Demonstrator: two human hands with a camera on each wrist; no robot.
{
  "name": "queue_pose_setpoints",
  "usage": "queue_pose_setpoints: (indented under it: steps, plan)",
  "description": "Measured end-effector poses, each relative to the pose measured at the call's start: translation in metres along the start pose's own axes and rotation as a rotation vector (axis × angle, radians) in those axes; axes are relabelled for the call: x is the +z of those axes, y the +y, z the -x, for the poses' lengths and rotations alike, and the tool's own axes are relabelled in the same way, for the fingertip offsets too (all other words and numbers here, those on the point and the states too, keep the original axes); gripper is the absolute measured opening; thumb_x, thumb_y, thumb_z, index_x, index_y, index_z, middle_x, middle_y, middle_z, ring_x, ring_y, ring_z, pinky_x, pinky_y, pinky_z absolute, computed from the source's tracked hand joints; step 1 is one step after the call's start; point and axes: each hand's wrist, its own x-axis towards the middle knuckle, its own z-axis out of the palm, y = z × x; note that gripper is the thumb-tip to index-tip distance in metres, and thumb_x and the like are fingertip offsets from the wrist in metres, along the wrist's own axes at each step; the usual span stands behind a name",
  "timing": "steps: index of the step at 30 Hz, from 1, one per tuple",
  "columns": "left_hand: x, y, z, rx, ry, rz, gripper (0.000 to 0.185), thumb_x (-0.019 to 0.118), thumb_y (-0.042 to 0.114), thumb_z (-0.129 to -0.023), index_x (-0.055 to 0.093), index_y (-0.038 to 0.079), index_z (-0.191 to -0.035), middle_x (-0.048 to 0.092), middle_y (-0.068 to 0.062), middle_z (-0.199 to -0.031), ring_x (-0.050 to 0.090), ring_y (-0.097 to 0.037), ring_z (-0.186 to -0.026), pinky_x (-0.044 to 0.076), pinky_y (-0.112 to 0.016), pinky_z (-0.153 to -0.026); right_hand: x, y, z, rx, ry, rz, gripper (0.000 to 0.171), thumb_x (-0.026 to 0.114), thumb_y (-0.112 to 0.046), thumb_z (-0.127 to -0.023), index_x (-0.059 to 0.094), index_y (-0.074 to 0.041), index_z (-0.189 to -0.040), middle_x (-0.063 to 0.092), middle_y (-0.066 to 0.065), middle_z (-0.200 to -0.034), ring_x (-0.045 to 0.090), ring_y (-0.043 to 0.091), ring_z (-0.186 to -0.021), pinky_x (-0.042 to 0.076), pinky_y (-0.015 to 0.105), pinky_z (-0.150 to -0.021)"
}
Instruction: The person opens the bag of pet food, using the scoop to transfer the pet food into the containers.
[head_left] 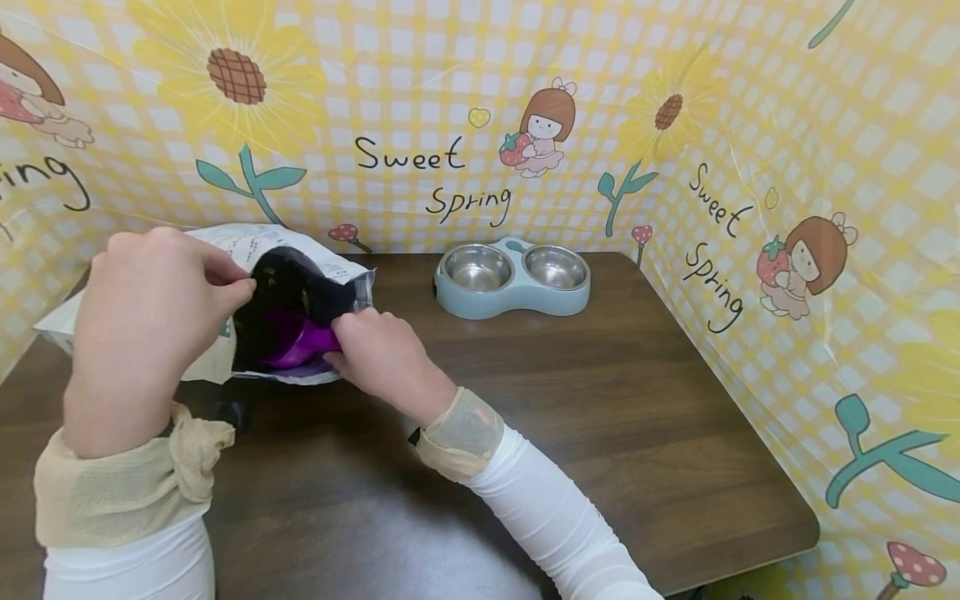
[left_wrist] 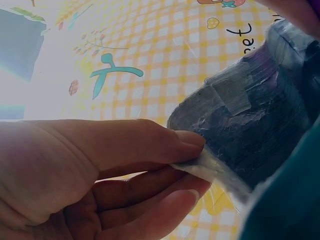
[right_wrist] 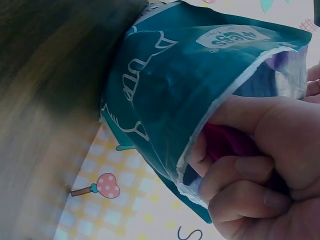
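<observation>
The bag (head_left: 292,250) is a soft pouch, white with print on its upper face, teal on the other side in the right wrist view, dark inside. It lies at the left rear of the table (head_left: 600,400), mouth gaping toward the person and its length running back toward the left wall. A purple scoop (head_left: 296,346) sits just inside the mouth. The left hand (head_left: 142,325) pinches the upper lip between thumb and fingertips. The right hand (head_left: 382,354) curls its fingers round the scoop at the lower lip. To the right, bare wood stretches to the table's edge; a double pet bowl (head_left: 512,279) stands near the back wall, well apart.
</observation>
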Motion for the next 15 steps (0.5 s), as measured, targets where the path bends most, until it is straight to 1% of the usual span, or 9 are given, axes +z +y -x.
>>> queue_pose_setpoints:
  steps: [5,10,15]
  plan:
    - [-0.001,0.000,0.000,-0.005,-0.009,0.000,0.014,0.075,0.014,-0.091,0.087,0.006,-0.093,0.081,-0.028,-0.101,0.061,-0.070,-0.093,0.047,-0.072,-0.076,-0.005,0.001,0.002,0.009,0.005,-0.006,0.024,0.073,-0.042,-0.104,0.078,-0.019,-0.101,0.080,-0.003,-0.096,0.079,0.017,-0.082,0.064,0.034,-0.064]
    - [-0.001,-0.001,0.000,-0.012,-0.018,-0.004,0.015,0.075,0.015,-0.092,0.086,0.006,-0.094,0.080,-0.028,-0.103,0.060,-0.070,-0.095,0.047,-0.072,-0.077,-0.012,0.004,0.005,0.023,0.003,-0.022,0.023,0.075,-0.042,-0.103,0.078,-0.019,-0.100,0.080,-0.003,-0.095,0.078,0.017,-0.082,0.063,0.035,-0.064]
    - [-0.002,0.000,0.001,-0.019,-0.018,-0.004,0.016,0.075,0.015,-0.092,0.086,0.005,-0.095,0.081,-0.026,-0.099,0.061,-0.070,-0.096,0.049,-0.072,-0.078,-0.020,0.007,0.007,0.028,0.001,-0.045,0.022,0.076,-0.041,-0.102,0.078,-0.019,-0.100,0.080,-0.004,-0.093,0.078,0.017,-0.082,0.062,0.034,-0.064]
